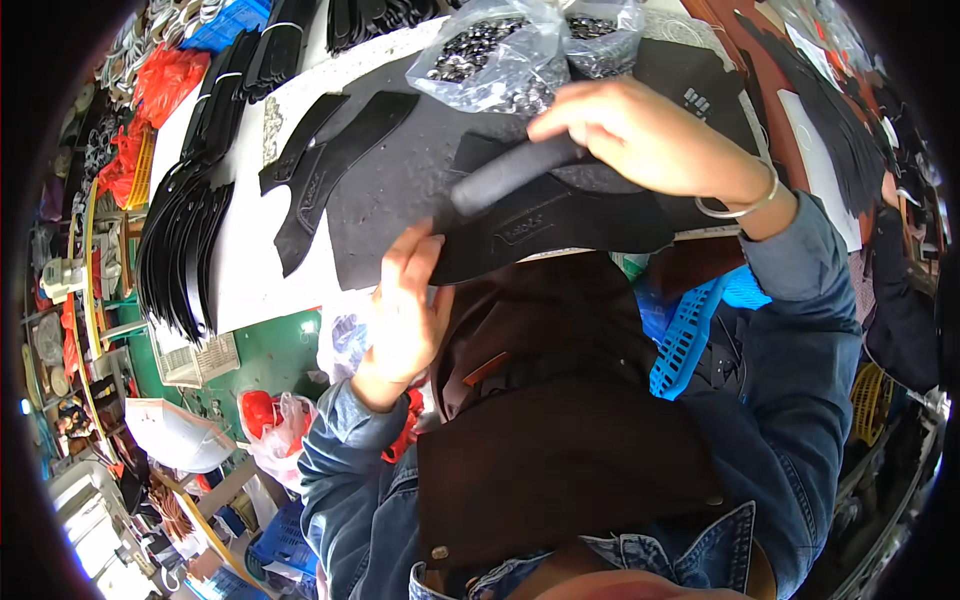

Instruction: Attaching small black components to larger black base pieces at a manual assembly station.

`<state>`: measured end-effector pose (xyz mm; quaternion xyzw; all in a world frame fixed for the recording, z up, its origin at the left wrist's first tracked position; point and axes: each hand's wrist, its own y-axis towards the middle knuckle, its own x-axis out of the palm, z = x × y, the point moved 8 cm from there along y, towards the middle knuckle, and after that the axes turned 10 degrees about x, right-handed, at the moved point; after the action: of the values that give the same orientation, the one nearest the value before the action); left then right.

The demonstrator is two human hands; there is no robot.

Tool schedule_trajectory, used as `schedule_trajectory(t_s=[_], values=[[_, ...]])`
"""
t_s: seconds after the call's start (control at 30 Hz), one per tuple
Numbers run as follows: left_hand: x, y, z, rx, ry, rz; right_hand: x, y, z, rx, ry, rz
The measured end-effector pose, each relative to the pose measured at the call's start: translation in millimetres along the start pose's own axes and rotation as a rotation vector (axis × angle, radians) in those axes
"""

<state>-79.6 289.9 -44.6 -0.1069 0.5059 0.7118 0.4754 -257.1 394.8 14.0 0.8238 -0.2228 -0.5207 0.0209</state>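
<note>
A black, leather-like shaped piece (590, 217) with an embossed patch lies along the near edge of a dark work mat (365, 215). My left hand (405, 305) is at its left end, with the fingers on top and the thumb near the edge, pinching it. Over the piece, my right hand (640, 135) is closed around a dark grey cylindrical bar (515, 175), which slants down to the left and is slightly blurred. The bar's far end is hidden in my hand. Two similar black pieces (335, 170) lie overlapping on the mat's left side.
Clear plastic bags of small shiny metal parts (490, 60) stand at the mat's far side. Bundles of black straps (185, 245) hang over the table's left edge. Small metal pieces (697, 100) lie at the mat's right. A blue plastic basket (685, 340) is below the table edge.
</note>
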Motion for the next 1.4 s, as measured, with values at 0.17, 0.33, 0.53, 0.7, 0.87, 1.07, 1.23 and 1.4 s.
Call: schedule_trajectory(t_s=[0.17, 0.33, 0.53, 0.7, 0.87, 1.07, 1.23, 1.4], values=[[8.0, 5.0, 9.7, 0.254, 0.141, -0.158, 21.3, -1.1, -3.0, 0.182, 0.194, -0.27], [3.7, 7.4, 13.7, 0.246, 0.135, -0.156, -48.8, 29.5, 23.8, -0.053, -0.571, 0.406], [26.5, 23.9, 5.6, 0.11, 0.194, -0.502, -8.5, 47.3, 88.1, -0.145, -0.551, 0.177], [20.9, 13.8, 15.3, 0.231, 0.371, -0.398, -13.5, 60.9, 99.4, 0.139, -0.577, 0.147], [15.6, 10.6, 18.5, 0.243, 0.373, -0.389, -25.6, 48.4, 90.9, -0.034, -0.464, 0.347], [-5.0, 18.8, 20.9, 0.199, 0.125, -0.135, -31.6, 46.3, 105.6, 0.027, -0.525, 0.277], [-12.0, 19.5, -0.9, -0.179, -0.246, -0.137, -24.7, 30.2, 38.6, 0.288, 0.227, 0.132], [-13.8, 25.7, -9.1, -0.532, -0.649, -0.023, 3.3, -15.1, -63.6, 0.113, 0.49, 0.056]])
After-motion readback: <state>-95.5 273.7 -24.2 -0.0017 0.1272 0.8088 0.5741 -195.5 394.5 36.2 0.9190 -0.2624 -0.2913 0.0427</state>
